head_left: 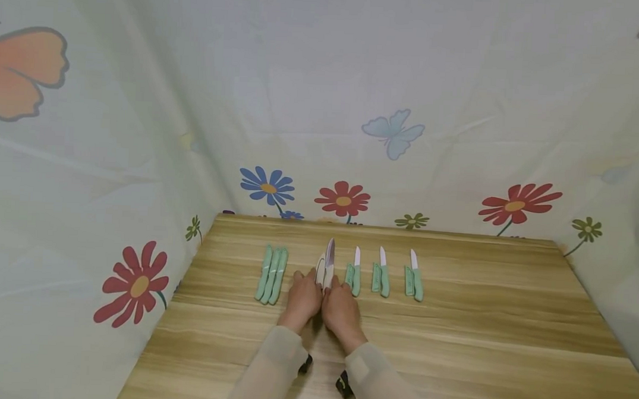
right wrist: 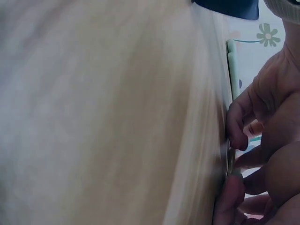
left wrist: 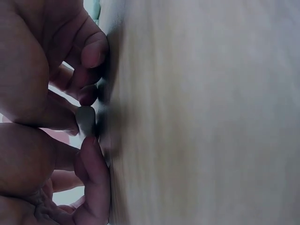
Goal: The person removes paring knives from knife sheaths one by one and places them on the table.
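In the middle of the table lie a kitchen knife (head_left: 330,253), its blade pointing away from me, and a pale sheath (head_left: 320,271) close along its left side. My left hand (head_left: 302,299) holds the near end of the sheath with curled fingers. My right hand (head_left: 340,312) pinches the knife's handle, mostly hidden under the fingers. A rounded pale handle end (left wrist: 86,119) shows between the two hands in the left wrist view. Both hands rest low against the wood, side by side.
Left of my hands lie three green knives (head_left: 271,275) side by side. To the right, three green-handled paring knives (head_left: 356,278), (head_left: 384,280), (head_left: 417,284) each have a green sheath (head_left: 409,281) at their left. A flowered curtain (head_left: 437,79) surrounds the wooden table (head_left: 496,326).
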Tool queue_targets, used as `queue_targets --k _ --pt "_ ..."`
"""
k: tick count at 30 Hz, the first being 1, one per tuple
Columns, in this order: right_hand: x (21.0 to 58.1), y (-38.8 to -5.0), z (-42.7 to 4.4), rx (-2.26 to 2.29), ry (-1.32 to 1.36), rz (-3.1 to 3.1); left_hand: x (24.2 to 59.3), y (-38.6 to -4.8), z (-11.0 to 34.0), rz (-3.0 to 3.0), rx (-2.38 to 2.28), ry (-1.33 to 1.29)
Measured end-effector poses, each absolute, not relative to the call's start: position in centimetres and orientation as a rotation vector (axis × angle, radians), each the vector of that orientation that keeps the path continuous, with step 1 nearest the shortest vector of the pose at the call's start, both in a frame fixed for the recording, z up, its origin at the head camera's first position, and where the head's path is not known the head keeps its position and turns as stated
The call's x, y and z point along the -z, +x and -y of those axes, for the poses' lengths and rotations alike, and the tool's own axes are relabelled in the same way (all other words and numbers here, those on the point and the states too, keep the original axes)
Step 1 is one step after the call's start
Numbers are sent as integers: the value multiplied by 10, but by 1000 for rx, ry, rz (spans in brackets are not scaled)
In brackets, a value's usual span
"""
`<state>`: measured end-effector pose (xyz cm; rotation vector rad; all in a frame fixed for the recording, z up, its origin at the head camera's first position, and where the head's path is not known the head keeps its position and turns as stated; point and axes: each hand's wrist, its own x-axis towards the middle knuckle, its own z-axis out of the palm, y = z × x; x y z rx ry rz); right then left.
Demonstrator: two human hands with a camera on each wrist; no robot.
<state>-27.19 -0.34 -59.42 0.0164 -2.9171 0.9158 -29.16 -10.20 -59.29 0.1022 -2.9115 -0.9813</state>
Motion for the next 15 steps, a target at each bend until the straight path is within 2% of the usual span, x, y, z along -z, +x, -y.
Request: queue_targets --k 15 --pt "596 -271 3 -934 1 2916 593 -294 102 2944 946 82"
